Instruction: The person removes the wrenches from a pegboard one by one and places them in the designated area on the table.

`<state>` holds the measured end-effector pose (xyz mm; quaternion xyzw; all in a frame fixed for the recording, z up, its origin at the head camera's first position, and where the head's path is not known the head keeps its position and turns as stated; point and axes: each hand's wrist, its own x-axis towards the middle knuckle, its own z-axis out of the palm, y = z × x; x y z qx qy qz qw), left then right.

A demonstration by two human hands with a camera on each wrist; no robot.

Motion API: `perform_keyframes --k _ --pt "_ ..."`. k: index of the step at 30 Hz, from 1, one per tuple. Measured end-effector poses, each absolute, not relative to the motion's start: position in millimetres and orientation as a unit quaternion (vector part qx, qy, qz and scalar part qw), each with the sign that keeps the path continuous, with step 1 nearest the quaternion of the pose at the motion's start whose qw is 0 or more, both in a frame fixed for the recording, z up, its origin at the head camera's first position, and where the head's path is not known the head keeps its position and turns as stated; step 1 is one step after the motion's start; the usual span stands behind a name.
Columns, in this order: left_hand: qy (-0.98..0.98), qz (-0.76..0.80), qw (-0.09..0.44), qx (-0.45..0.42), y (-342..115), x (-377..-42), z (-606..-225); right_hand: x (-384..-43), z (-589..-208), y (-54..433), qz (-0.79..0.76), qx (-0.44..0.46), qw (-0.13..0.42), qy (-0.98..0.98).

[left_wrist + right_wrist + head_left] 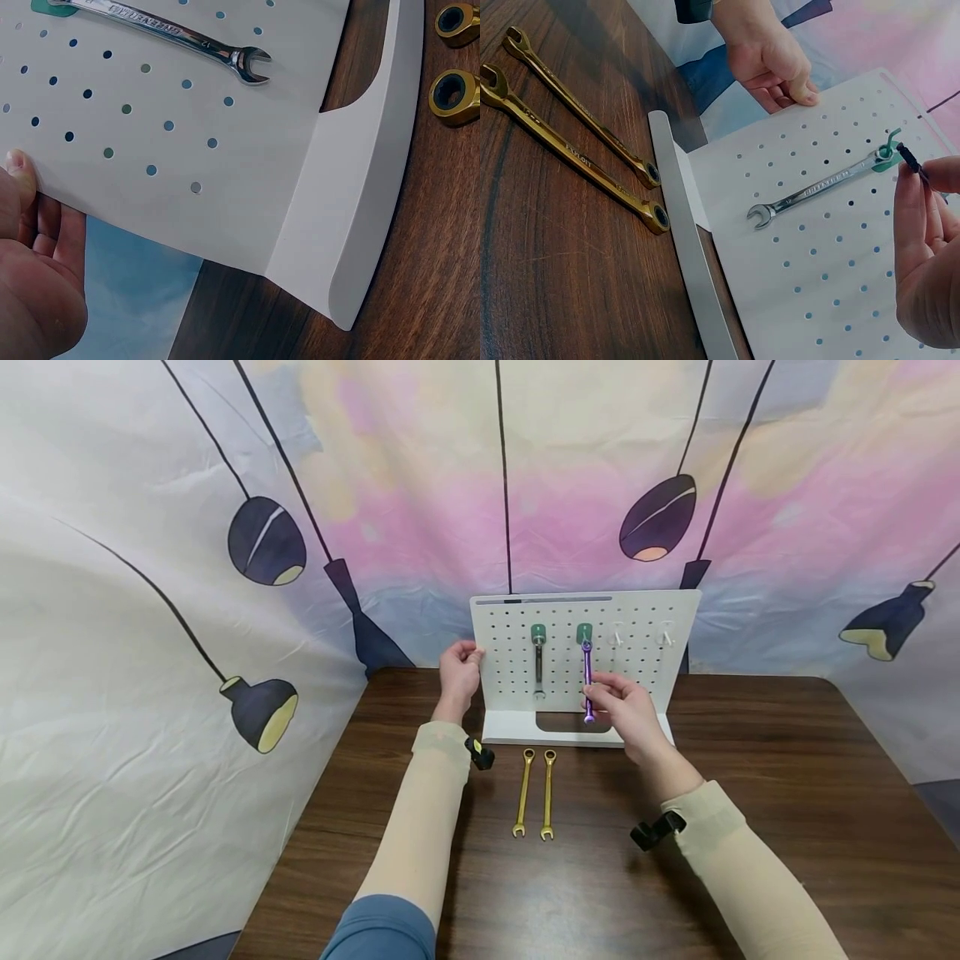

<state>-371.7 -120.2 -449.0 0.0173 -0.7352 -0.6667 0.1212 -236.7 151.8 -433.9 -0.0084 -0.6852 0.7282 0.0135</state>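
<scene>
My left hand (458,678) grips the left edge of a white pegboard stand (510,668), thumb in front and fingers behind. A purple combination wrench (588,667) is pinched between the thumb and fingers of my right hand (633,714). It stands upright, its top end at the second green hook (584,632); whether the ring is over the hook I cannot tell. A silver combination wrench (180,34) hangs from the first green hook (537,632), to the left. In the right wrist view, only a dark end of the held wrench (909,157) shows.
Two gold ratcheting wrenches (524,793) lie side by side on the brown wooden table (787,802) before the stand. Two clear hooks (666,635) sit on the board's right side. A printed cloth backdrop (420,485) hangs behind the table.
</scene>
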Motion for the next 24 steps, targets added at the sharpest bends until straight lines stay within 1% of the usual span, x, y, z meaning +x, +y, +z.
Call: perform_keyframes --k 16,24 --pt "-0.732 -0.671 0.116 0.022 -119.4 -371.7 -448.5 -239.1 -434.1 152.5 0.718 -0.011 0.016 -0.696" --pt "-0.734 -0.668 0.116 0.022 -118.7 -371.5 -448.9 -238.9 -434.8 152.4 0.723 0.002 0.023 -0.69"
